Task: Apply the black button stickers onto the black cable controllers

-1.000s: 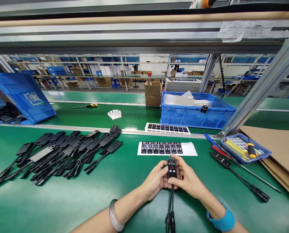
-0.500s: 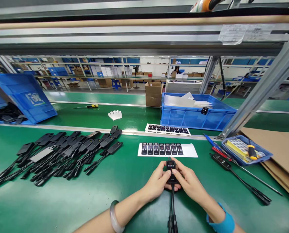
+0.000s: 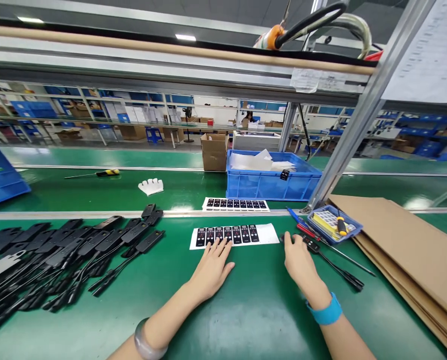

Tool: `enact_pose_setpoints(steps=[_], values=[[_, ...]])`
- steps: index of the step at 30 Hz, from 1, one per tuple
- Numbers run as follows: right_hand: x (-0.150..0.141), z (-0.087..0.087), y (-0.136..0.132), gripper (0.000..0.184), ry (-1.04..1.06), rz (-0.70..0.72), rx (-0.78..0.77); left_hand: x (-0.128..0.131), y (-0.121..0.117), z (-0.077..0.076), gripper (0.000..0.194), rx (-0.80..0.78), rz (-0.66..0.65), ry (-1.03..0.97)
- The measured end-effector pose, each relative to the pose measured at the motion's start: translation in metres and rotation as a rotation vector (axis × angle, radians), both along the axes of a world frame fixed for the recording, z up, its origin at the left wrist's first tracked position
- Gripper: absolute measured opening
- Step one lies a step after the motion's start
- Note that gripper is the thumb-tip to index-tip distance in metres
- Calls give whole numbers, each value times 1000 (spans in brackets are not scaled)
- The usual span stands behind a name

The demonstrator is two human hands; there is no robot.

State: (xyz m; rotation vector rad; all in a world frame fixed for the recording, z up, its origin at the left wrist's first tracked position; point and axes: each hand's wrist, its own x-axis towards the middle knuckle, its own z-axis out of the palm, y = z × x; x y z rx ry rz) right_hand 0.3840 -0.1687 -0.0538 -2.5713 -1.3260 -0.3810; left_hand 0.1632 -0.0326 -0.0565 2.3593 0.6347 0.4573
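Observation:
My left hand lies flat with its fingers spread, the tips on the lower edge of a white sheet of black labels. Several labels sit on it in a row. My right hand is by a black handheld controller with cables, at the right of the bench. Its fingers are bent and apart, and they hide part of the controller. A small dark end shows left of the fingertips; I cannot tell which thing it belongs to. Many black cabled controllers lie piled on the left.
A second label sheet lies behind the first. At the back stand a blue crate and a cardboard box. A small blue tray, a long screwdriver and cardboard sheets are on the right. A white glove lies beyond.
Both hands have let go of the controller they held between them. My left hand has moved onto the label sheet, my right hand to the right-side controller. The view has turned right.

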Motion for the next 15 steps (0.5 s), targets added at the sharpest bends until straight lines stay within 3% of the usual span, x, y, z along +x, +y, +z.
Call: enact_pose_setpoints(steps=[3,9,15], values=[[13,-1,0,53,5,-26,65,-2,-7,1,44,84,-8,54],[6,-14,21,29,124,233,151,-4,-24,6,40,381,-38,253],[2,-27,31,27,193,342,233,-4,-25,5,40,438,-43,245]])
